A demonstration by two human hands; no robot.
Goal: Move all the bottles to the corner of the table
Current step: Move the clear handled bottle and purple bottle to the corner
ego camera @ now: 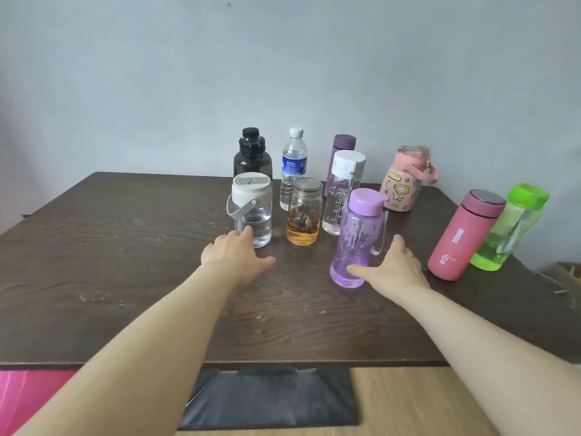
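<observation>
Several bottles stand on a dark wooden table (125,278). My left hand (234,254) is open, its fingertips touching the base of a clear bottle with a white lid and grey handle (250,209). My right hand (393,269) is open beside a purple translucent bottle (360,237), thumb against its base. Behind them stand a jar of amber tea (304,212), a clear bottle with a white cap (342,196), a blue-labelled water bottle (292,168), a black bottle (251,155) and a mauve flask (341,152).
Toward the right stand a pink cartoon bottle (405,180), a pink flask (465,236) and a green bottle (509,228) near the table's right edge. A grey wall rises right behind the table. A dark mat (270,398) lies on the floor below the front edge.
</observation>
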